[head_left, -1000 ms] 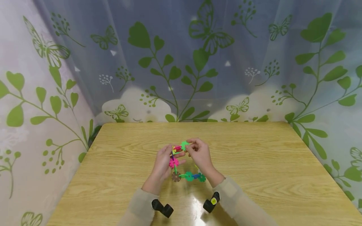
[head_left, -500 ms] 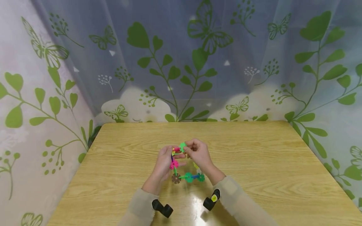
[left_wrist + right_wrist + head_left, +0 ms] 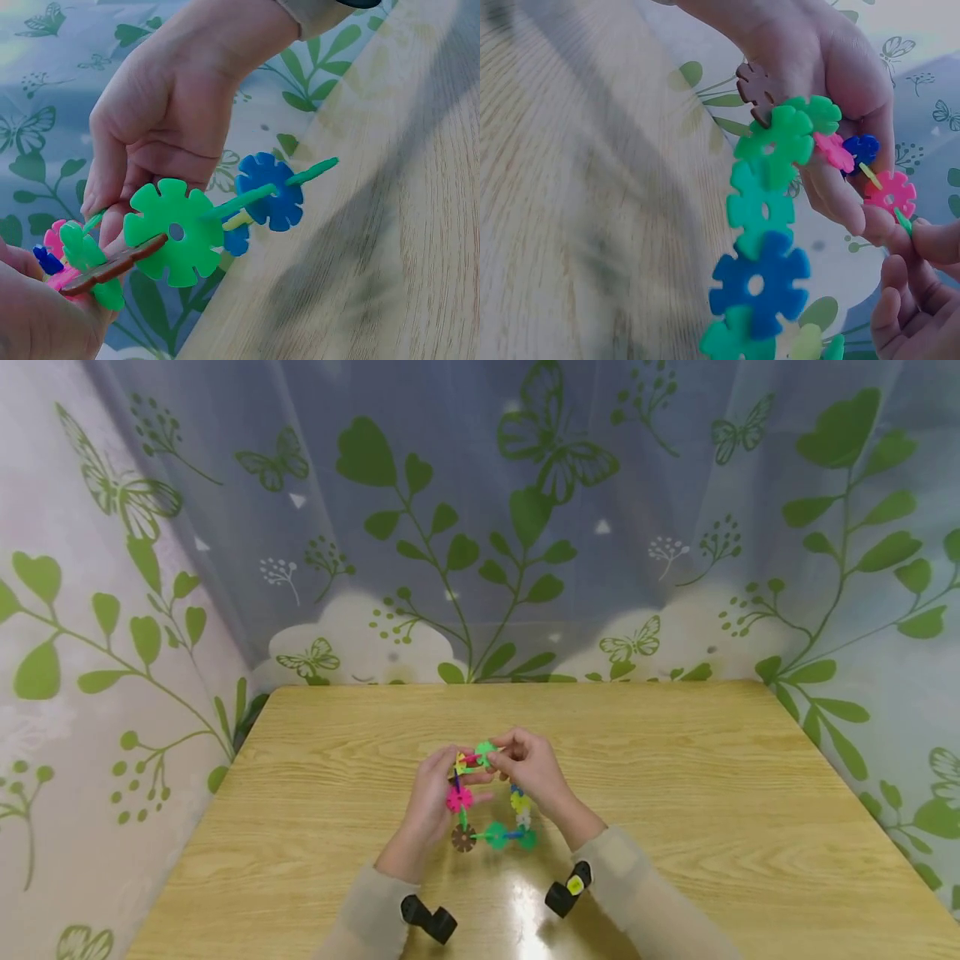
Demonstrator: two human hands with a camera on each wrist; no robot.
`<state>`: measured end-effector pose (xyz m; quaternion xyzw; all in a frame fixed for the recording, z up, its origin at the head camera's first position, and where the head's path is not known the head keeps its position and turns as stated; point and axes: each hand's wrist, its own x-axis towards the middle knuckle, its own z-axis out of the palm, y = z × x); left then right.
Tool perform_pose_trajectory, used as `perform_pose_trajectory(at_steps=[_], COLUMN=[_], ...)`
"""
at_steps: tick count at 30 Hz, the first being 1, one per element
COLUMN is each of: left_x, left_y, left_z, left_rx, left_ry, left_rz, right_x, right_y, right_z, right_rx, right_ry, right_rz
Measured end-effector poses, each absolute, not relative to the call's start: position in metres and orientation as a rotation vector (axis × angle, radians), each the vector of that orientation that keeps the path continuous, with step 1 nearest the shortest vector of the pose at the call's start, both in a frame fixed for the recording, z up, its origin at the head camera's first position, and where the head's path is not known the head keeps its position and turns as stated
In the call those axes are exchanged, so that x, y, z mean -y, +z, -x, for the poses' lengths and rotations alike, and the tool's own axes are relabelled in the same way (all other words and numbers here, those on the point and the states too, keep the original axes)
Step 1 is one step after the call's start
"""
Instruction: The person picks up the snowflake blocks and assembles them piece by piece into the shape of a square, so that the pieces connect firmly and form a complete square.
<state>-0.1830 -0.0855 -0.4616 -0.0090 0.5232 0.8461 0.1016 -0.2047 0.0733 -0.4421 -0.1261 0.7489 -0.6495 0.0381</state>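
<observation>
A chain of flower-shaped interlocking plastic discs hangs between both hands in the head view. My left hand (image 3: 429,797) holds its left side, near a yellow disc (image 3: 461,763) and a pink disc (image 3: 459,799). My right hand (image 3: 534,768) pinches a bright green disc (image 3: 483,753) at the top, beside a pink piece. Along the bottom run a brown disc (image 3: 463,837), a teal disc (image 3: 496,836) and a blue link. White and yellow (image 3: 519,802) discs climb the right side below my right hand. In the right wrist view, a large blue disc (image 3: 780,277) hangs closest.
The wooden table (image 3: 675,760) lies under both hands. A curtain (image 3: 480,527) printed with leaves and butterflies stands behind it and along both sides. Each wrist carries a small black camera (image 3: 429,918).
The chain's lower row has shifted slightly down and left. Its white, yellow and blue right side now shows below my right hand. The pinched green disc has moved slightly left and down.
</observation>
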Motion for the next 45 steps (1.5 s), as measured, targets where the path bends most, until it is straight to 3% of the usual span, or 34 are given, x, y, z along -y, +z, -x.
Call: perform_pose_trajectory(at_steps=[13, 45], left_x=[0.093, 0.123], left_y=[-0.461, -0.46], left_z=[0.183, 0.173], left_rx=[-1.402, -1.382], left_ry=[2.497, 2.578], left_rz=[0.063, 0.169], right_x=[-0.069, -0.062], right_y=[-0.421, -0.493], right_z=[0.189, 0.259], right_rx=[-2.366, -2.673], right_ry=[-1.837, -1.422], right_rz=[0.509, 0.607])
